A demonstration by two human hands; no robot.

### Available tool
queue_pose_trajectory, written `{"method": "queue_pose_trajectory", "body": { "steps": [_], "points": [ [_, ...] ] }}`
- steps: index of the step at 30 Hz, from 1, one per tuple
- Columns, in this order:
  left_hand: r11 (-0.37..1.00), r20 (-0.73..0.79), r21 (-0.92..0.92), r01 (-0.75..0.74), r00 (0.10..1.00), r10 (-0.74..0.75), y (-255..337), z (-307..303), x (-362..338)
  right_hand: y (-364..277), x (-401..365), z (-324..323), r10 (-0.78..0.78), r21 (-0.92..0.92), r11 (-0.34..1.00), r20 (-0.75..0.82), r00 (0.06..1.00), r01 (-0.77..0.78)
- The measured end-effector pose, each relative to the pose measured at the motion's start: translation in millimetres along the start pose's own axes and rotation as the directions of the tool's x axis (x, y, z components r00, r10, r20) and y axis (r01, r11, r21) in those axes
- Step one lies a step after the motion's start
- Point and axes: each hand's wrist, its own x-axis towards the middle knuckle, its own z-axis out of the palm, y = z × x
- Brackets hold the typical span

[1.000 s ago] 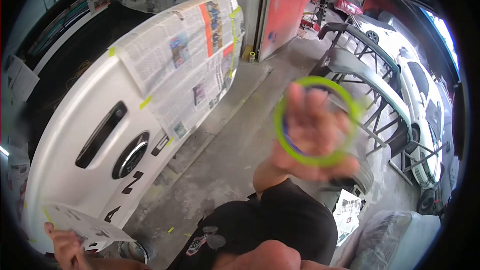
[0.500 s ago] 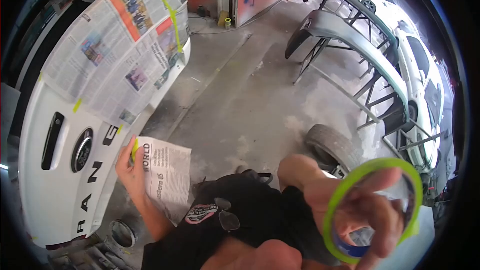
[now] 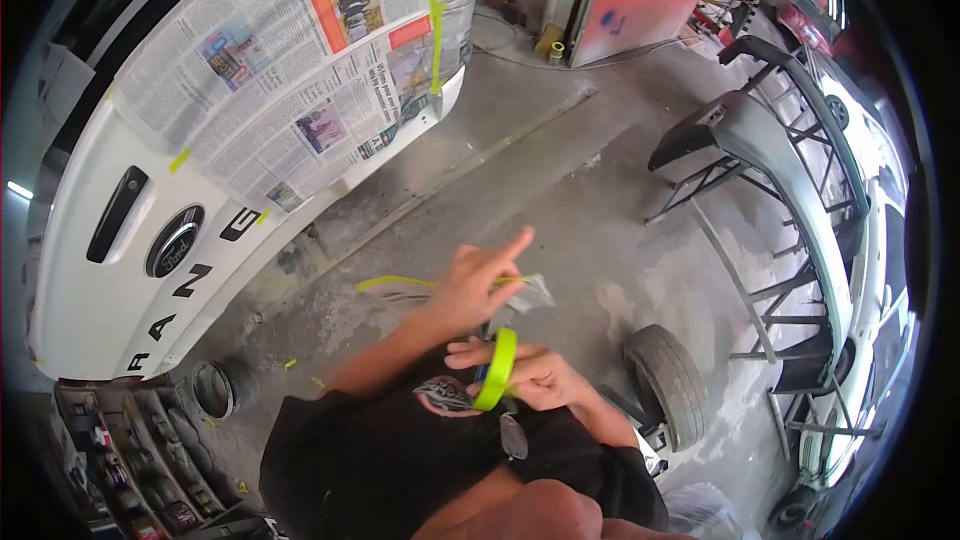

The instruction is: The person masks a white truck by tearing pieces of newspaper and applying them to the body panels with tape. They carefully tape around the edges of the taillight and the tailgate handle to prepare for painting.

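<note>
My left hand (image 3: pixel 468 290) is raised in front of my body with its index finger stretched out. It holds a small newspaper piece (image 3: pixel 540 290), seen nearly edge-on and mostly hidden behind the hand. A yellow-green tape strip (image 3: pixel 390 281) runs along the paper's edge. Just below, a roll of yellow-green masking tape (image 3: pixel 497 370) is looped around the fingers of my right hand (image 3: pixel 540 378). To the left stands a white tailgate (image 3: pixel 70 310) with black letters and an oval badge. Newspaper sheets (image 3: pixel 250 100) cover its upper part, fixed with yellow-green tape.
A tyre (image 3: pixel 667 387) lies on the floor at right. Beyond it, bumpers (image 3: pixel 800 210) rest on metal stands beside a white car (image 3: pixel 870 340). An open tray of small items (image 3: pixel 130 460) and a round metal rim (image 3: pixel 213 389) are at lower left.
My left hand has moved right, away from the tailgate, with the newspaper piece. My right hand has brought the tape roll left and down close to it. The view has shifted.
</note>
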Motion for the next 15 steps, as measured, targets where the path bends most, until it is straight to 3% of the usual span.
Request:
{"method": "queue_pose_trajectory", "body": {
  "steps": [2,4,7,10,12,15],
  "points": [
    [0.993,0.044,-0.117,-0.003,0.999,0.009,-5,15,20,11,9,-26,0.026,0.108,0.994,0.017,1.0,-0.028],
    [0.981,0.072,-0.194,-0.002,0.997,0.016,-16,17,46,11,22,-56,0.242,0.11,0.96,0.136,0.961,-0.258],
    [0.969,0.111,-0.246,0.025,0.994,0.003,-36,10,84,11,62,-91,0.26,0.0,0.964,0.209,0.943,-0.266],
    [0.945,0.189,-0.324,0.051,0.982,0.012,-60,6,112,13,96,-117,0.33,0.186,0.907,0.246,0.911,-0.379],
    [0.908,0.253,-0.414,0.067,0.967,0.044,-75,14,128,30,112,-135,0.335,0.199,0.888,0.335,0.88,-0.414],
    [0.83,0.296,-0.508,0.228,0.952,-0.08,-94,15,146,40,137,-161,0.355,0.19,0.882,0.337,0.872,-0.432]
  ]
}}
